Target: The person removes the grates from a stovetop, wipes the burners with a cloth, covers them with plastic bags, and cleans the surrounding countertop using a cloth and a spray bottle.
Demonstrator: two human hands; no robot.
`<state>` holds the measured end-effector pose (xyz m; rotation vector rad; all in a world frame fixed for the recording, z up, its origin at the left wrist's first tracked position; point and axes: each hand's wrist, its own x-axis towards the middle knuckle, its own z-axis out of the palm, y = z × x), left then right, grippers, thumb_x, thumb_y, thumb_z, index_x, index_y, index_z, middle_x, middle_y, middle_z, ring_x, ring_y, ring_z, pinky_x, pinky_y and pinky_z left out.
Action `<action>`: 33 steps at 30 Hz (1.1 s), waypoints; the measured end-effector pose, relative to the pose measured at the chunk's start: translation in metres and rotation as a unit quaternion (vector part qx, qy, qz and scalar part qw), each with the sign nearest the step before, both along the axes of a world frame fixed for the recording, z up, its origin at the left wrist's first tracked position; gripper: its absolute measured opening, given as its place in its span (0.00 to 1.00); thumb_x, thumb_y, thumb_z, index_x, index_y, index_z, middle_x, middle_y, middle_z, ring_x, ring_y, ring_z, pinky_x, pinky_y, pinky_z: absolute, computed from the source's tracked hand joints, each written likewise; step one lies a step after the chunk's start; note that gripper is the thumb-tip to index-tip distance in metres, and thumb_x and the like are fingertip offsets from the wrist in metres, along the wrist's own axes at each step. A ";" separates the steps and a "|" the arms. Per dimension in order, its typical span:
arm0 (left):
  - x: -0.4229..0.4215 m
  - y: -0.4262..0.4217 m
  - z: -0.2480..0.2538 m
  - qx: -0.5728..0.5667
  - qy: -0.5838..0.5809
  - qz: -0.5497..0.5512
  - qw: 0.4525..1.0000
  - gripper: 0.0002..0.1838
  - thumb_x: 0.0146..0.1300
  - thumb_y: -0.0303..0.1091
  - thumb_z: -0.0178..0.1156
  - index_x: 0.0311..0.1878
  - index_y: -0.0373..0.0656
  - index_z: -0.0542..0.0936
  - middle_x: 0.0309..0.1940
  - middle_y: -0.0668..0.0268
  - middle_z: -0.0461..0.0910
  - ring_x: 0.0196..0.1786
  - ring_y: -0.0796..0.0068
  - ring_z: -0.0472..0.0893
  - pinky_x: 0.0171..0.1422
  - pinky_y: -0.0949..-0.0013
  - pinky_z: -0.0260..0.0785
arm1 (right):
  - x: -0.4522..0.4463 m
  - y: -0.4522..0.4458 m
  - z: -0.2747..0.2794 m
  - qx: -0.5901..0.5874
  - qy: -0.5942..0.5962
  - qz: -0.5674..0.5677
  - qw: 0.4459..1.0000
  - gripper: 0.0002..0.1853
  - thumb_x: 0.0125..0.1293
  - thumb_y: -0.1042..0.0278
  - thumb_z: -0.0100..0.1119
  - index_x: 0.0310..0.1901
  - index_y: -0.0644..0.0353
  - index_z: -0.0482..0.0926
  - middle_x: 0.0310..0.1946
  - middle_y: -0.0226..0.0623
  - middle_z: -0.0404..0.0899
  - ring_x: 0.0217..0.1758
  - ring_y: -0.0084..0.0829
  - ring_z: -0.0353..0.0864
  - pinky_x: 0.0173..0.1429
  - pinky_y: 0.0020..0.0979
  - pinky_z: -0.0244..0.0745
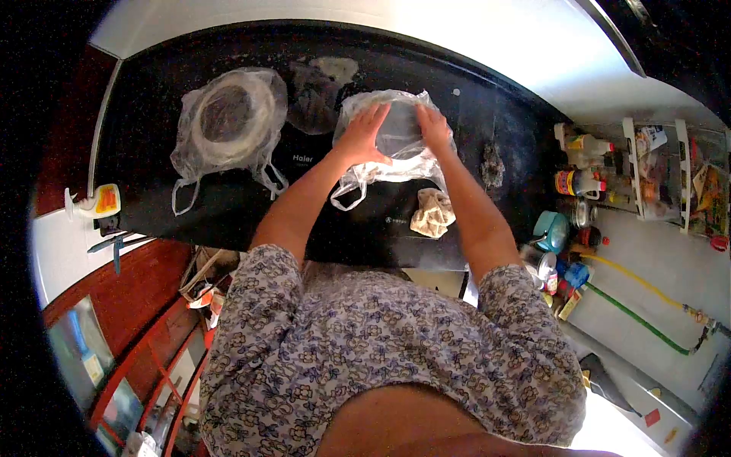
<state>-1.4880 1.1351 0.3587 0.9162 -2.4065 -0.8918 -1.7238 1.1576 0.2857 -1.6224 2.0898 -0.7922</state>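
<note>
A clear plastic bag (407, 129) with loop handles lies on a black surface marked "Haier", its lower edge crumpled and bright. My left hand (367, 137) rests on the bag's left side, fingers stretched up and thumb apart. On its right side lies my right hand (434, 128), fingers extended and pressing the film. What is under the bag, if anything, I cannot make out. A beige crumpled cloth (432, 213) sits just below my right hand. To the left, another clear plastic bag (259, 95) is spread over a pale ring shape (204, 114).
A dark cloth-like patch (312, 99) lies between the bags. At the left edge stands a white spray bottle (103, 201). Bottles (582, 183) and a teal container (550, 231) line the right side, near a yellow hose (632, 276) and a green hose (640, 320).
</note>
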 end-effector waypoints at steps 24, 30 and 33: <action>0.014 0.005 0.037 -0.044 0.032 0.032 0.998 0.47 0.36 0.41 0.71 0.63 0.45 0.60 0.65 0.54 0.52 0.67 0.55 0.54 0.67 0.58 0.49 | 0.000 0.088 0.149 -0.107 0.122 0.059 0.985 0.31 0.53 0.57 0.62 0.58 0.58 0.64 0.58 0.44 0.64 0.61 0.42 0.62 0.61 0.36 0.60; 0.071 0.050 0.086 0.058 0.133 0.123 0.982 0.27 0.47 0.33 0.65 0.53 0.43 0.71 0.58 0.58 0.65 0.56 0.65 0.69 0.55 0.66 0.65 | -0.002 0.191 0.150 0.010 0.065 -0.096 0.993 0.16 0.50 0.63 0.62 0.41 0.54 0.73 0.36 0.37 0.75 0.36 0.38 0.77 0.36 0.36 0.73; 0.097 0.088 0.078 0.174 0.119 0.165 0.964 0.19 0.51 0.30 0.62 0.48 0.41 0.74 0.48 0.61 0.73 0.46 0.72 0.75 0.45 0.73 0.69 | 0.029 0.229 0.130 0.067 0.131 -0.025 0.989 0.26 0.49 0.61 0.63 0.52 0.49 0.69 0.50 0.36 0.68 0.51 0.40 0.69 0.48 0.38 0.70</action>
